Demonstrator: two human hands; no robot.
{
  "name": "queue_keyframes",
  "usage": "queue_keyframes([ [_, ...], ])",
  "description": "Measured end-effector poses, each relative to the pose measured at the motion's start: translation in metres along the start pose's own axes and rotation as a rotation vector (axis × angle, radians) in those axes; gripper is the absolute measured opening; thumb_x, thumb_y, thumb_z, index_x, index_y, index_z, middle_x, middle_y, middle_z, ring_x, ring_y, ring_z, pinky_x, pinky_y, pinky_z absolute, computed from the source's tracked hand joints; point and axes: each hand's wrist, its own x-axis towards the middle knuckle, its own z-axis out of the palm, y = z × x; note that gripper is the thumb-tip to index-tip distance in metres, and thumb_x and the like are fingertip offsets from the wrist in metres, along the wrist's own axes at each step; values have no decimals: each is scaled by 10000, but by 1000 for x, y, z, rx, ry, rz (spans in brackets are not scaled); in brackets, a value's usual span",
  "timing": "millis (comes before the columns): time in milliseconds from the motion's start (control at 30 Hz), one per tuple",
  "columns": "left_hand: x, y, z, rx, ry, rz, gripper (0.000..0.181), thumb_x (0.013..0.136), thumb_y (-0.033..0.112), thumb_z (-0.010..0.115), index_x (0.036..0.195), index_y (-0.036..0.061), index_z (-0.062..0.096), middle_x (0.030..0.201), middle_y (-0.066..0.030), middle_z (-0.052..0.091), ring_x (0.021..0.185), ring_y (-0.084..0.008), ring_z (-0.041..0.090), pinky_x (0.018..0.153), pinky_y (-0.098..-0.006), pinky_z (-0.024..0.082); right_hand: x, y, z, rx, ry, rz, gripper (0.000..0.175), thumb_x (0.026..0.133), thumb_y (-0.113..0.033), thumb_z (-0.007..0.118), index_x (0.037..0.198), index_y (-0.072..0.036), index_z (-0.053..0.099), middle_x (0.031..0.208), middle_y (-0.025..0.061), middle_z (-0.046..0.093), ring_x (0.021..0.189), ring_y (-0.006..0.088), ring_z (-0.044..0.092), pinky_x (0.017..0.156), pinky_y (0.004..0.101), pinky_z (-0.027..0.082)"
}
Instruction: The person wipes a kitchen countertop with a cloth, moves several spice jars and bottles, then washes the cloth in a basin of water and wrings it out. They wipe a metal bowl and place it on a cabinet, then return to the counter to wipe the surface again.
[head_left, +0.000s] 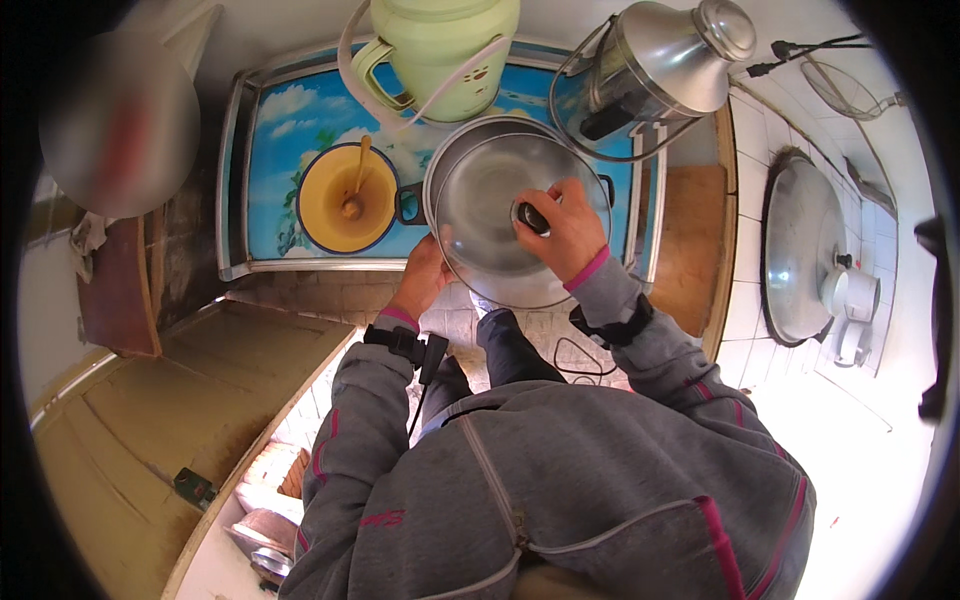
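Observation:
A clear glass lid (487, 247) with a dark knob (533, 218) is tilted over the near side of a metal pot (457, 154). My right hand (566, 232) grips that knob. At the lid's lower left edge is my left hand (427, 279), with its fingertips partly behind the glass. Whether those fingers pinch the lid or the pot rim is hidden. The pot has black side handles (410, 204) and rests on a low table (281, 172) with a sky print. To its left stands a yellow bowl (349, 169) with a blue rim, holding brownish liquid and a spoon (363, 161).
Behind the pot stand a pale green lidded jug (450, 67) and a metal can (660, 64) with a wire handle. A large domed lid (802, 247) sits on the tiled right side, below a hanging strainer (840, 90). A brown counter (142, 450) runs along the left.

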Motion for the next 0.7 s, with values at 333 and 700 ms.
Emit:
queue_keyframes([
  [333,-37,-10,0,-242,46,36,727,985,573,443,1445,20,341,1309,-202,482,1086,-360,623,974,-468,511,27,22,46,-33,-16,-19,345,758,-209,763,1085,-181,658,1005,156,495,809,366,606,677,445,518],
  [700,-40,-9,14,-213,12,85,547,1018,406,496,1426,65,369,1231,-186,530,1064,-346,634,959,-459,526,29,31,58,-19,-14,-42,348,765,-211,759,1098,-189,660,1055,162,496,853,361,613,718,432,526],
])
